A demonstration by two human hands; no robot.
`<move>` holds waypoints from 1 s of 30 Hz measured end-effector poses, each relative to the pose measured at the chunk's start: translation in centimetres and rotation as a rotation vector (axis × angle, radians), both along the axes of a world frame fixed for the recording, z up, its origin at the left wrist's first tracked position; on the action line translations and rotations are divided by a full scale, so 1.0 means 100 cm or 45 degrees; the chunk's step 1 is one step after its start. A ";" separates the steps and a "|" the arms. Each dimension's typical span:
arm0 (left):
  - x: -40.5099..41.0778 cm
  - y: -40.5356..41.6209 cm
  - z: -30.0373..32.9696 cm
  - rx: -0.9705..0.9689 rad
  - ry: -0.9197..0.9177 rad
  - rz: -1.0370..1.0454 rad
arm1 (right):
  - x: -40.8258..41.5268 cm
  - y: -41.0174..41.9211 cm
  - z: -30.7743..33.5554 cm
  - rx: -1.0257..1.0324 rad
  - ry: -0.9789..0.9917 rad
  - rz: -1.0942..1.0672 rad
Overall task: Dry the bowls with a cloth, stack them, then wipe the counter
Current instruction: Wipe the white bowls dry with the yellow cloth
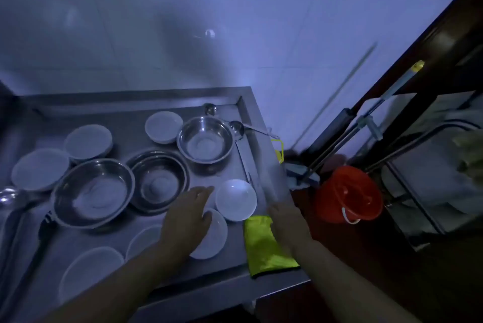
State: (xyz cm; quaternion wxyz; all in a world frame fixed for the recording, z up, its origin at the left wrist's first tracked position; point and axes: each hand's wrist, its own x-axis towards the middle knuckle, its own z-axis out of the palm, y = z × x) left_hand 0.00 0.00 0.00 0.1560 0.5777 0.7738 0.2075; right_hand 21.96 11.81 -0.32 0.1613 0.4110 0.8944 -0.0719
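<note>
- Your left hand [187,214] lies flat, fingers straight and spread loosely, over the near white bowl [213,237], with the fingertips reaching toward the second white bowl [236,199] just beyond it; it grasps nothing.
- Your right hand [283,220] sits at the counter's right edge, touching the top end of the yellow-green cloth [266,247]. The picture is dim and smeared there, so you cannot tell whether the fingers are curled on the cloth or only resting on it.
- The cloth lies folded on the steel counter [217,278], at its near right corner, just right of the two white bowls.
- Three steel bowls stand further in: a large one [92,193] to the left, a middle one [158,183] beside it, and a third [205,141] toward the back right.
- More white bowls are spread around (all upright, as far as the dim light shows): two at the left [39,168] [88,142], one at the back [164,126], two at the near edge [88,271] [143,240].
- A ladle [236,128] rests beside the back steel bowl.
- On the floor to the right stands a red bucket [349,193], with a mop [303,175] beside it.
</note>
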 end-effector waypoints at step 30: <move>0.030 0.094 -0.003 -0.138 -0.413 0.822 | 0.044 0.117 0.027 -0.615 0.861 -0.335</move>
